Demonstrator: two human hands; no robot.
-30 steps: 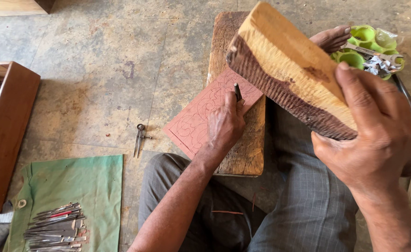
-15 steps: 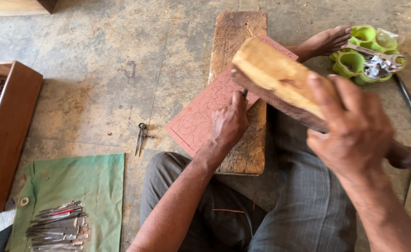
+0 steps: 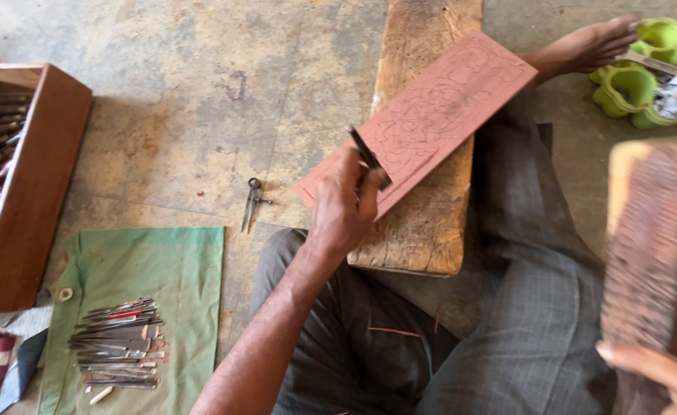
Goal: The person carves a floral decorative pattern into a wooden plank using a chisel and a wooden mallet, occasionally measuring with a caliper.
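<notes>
My left hand (image 3: 344,206) grips a thin dark carving tool (image 3: 369,156), its tip resting on a reddish wooden panel (image 3: 438,111) with a floral pattern drawn on it. The panel lies tilted across a worn wooden block (image 3: 423,223) on the floor. At the right edge, my right hand (image 3: 661,376) holds a heavy wooden mallet block (image 3: 650,253), blurred and lowered beside my leg. Only a few fingers of that hand show.
A green cloth (image 3: 142,269) at lower left carries several metal carving tools (image 3: 119,342). A small metal divider (image 3: 252,201) lies on the concrete floor. A wooden tool box (image 3: 38,192) stands at left. A green moulded tray (image 3: 634,88) sits by my bare foot (image 3: 592,46).
My right hand has swung the wooden mallet block from high over the panel down and to the right. The left hand stays on the panel with its tool.
</notes>
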